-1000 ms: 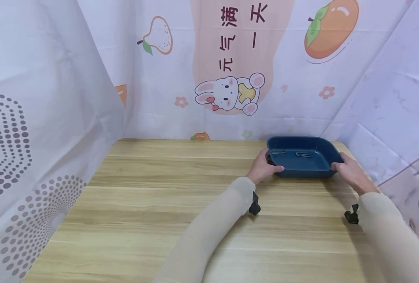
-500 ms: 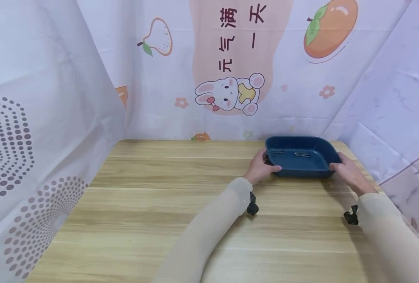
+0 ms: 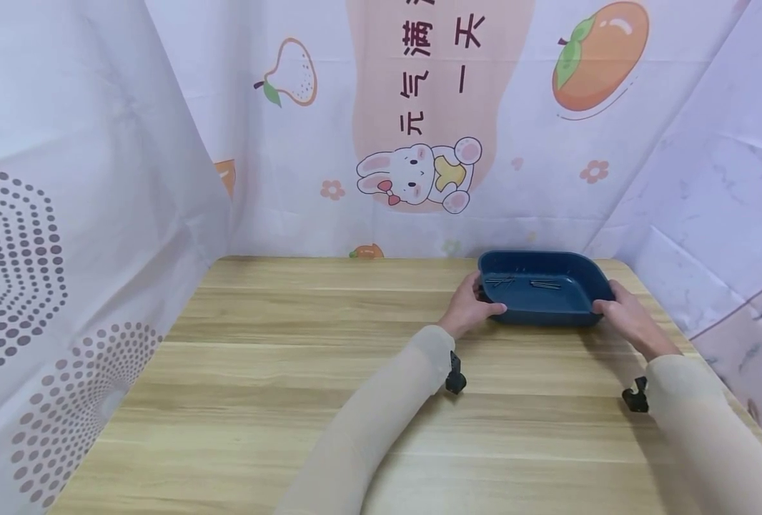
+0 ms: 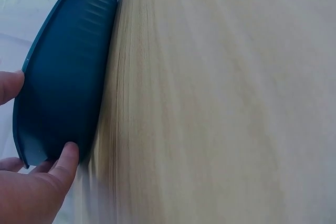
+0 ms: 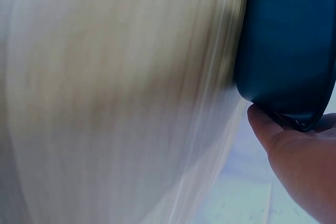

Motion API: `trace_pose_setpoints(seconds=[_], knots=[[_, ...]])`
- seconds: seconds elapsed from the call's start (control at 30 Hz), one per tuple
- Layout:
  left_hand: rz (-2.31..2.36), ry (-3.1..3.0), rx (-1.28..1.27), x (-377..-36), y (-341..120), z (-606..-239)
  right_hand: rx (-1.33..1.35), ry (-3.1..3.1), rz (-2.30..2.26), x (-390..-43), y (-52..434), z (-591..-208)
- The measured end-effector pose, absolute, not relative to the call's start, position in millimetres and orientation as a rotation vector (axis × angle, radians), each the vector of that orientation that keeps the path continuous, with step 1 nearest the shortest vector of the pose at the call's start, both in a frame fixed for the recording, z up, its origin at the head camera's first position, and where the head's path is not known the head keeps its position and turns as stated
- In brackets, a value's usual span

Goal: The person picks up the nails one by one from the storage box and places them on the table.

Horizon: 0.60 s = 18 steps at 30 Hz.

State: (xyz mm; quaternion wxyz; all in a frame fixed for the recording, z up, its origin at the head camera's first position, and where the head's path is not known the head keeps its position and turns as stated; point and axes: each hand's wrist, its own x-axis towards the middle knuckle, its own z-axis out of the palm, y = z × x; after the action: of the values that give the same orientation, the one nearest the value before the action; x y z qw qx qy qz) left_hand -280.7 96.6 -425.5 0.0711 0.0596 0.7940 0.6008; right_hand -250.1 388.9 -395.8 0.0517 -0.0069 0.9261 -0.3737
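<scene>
Tray, gripped at its ends by the left hand and right hand, could be tipped, so the thin metal pieces inside might be spilled.

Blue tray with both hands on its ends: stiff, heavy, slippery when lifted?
The blue tray looks like rigid moulded plastic, so probably stiff and light. Its smooth walls may slip under the fingers. The thin metal pieces lying loose inside would likely slide if it tilts.

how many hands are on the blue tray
2. The left hand grips the near left corner of the blue tray; the right hand grips its near right corner. The tray sits at the far right of the table.
</scene>
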Motion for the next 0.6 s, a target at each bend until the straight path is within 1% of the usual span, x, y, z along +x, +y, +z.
trace_pose_setpoints(seconds=[0.6], knots=[[1.79, 2.379, 0.159, -280, 82, -426, -0.021, 2.809, -1.11, -251, 376, -395]])
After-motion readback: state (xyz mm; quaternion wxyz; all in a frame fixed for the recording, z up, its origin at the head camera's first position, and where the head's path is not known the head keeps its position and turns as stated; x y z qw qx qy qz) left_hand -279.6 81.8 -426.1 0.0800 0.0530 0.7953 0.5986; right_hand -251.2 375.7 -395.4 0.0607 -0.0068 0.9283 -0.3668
